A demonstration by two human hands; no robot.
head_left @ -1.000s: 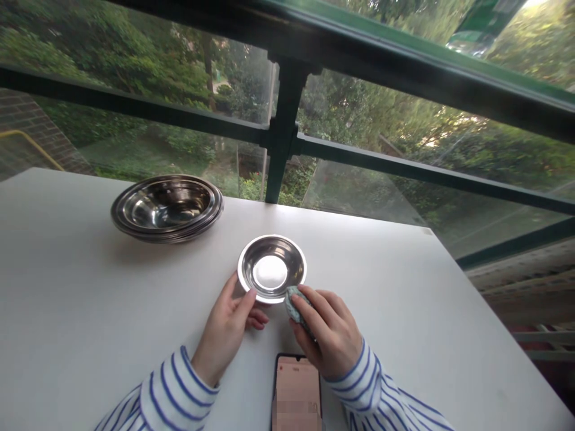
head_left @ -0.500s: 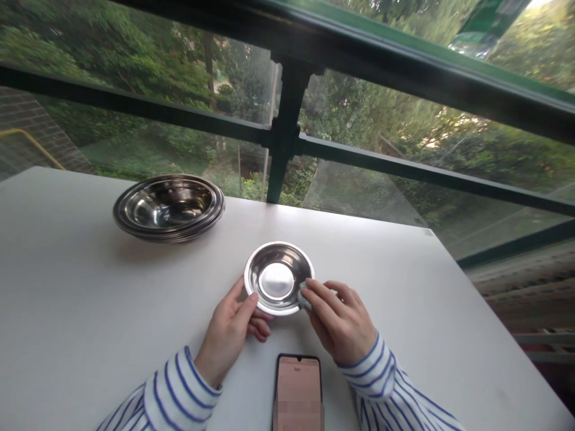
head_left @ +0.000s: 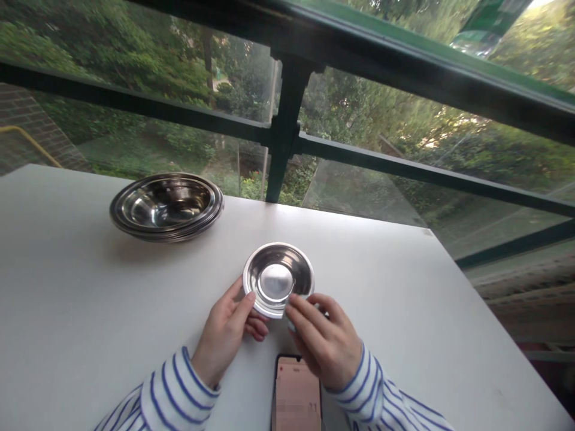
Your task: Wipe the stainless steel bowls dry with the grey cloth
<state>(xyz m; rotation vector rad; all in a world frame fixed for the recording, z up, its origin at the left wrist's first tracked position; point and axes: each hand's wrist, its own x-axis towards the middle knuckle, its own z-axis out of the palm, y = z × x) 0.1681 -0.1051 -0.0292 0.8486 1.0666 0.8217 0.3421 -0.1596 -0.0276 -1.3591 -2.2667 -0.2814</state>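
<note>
A small shiny metal bowl is tilted toward me over the white table. Its left rim is gripped by my left hand, thumb on the edge and fingers underneath. My right hand is closed on a pale, crumpled cloth, mostly hidden under the fingers, at the bowl's lower right rim. Below the bowl lies a phone with a lit pinkish screen, partly covered by my right hand.
To the left at the back stands a stack of larger metal bowls on the white table. Behind it runs a window with dark green frames. A green bottle is at the upper right.
My right hand has slid left and toward me along the bowl's rim with the cloth, and now overlaps the phone's top corner. My left hand and the bowl have barely moved.
</note>
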